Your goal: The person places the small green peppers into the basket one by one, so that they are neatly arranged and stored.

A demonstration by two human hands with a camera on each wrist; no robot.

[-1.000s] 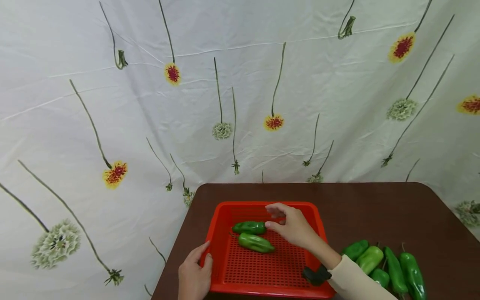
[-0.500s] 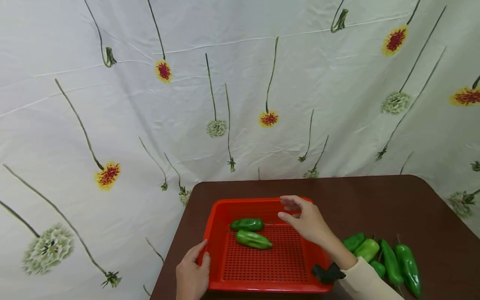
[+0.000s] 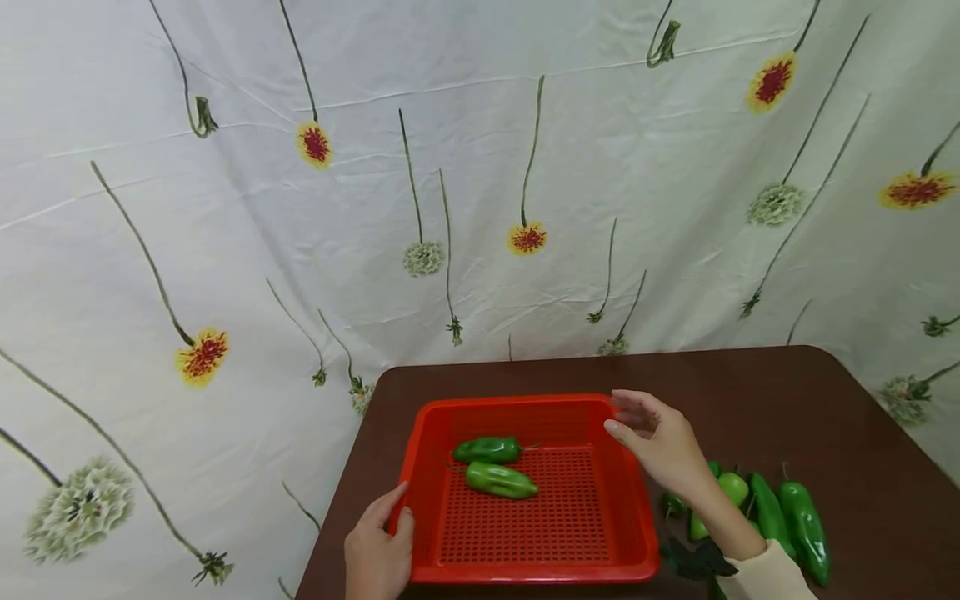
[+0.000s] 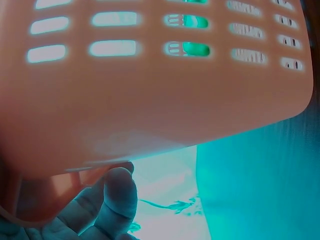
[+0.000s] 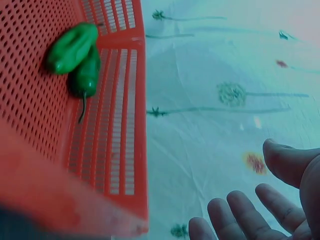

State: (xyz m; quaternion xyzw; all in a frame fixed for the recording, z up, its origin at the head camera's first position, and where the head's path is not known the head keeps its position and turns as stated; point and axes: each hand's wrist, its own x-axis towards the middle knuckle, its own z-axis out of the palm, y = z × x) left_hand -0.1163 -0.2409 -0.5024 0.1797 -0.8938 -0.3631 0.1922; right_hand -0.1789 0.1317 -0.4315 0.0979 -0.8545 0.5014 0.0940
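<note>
Inside the red basket (image 3: 525,573) lie two green peppers (image 3: 501,481), side by side; left hand (image 3: 378,550) at its left rim, fingers bent, seemingly holding it; right hand (image 3: 663,442) near the far right corner, fingers loosely curved, thumb apart, nothing held; at least four loose peppers (image 3: 804,530) right of it on the bench (image 3: 742,400), part hidden, count unclear; reads as early stage, two in, most out.

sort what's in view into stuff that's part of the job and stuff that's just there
Likely part of the job:
red basket
two green peppers inside it
green peppers on the table
left hand, right hand

Just there:
brown table
flowered cloth behind it
</note>
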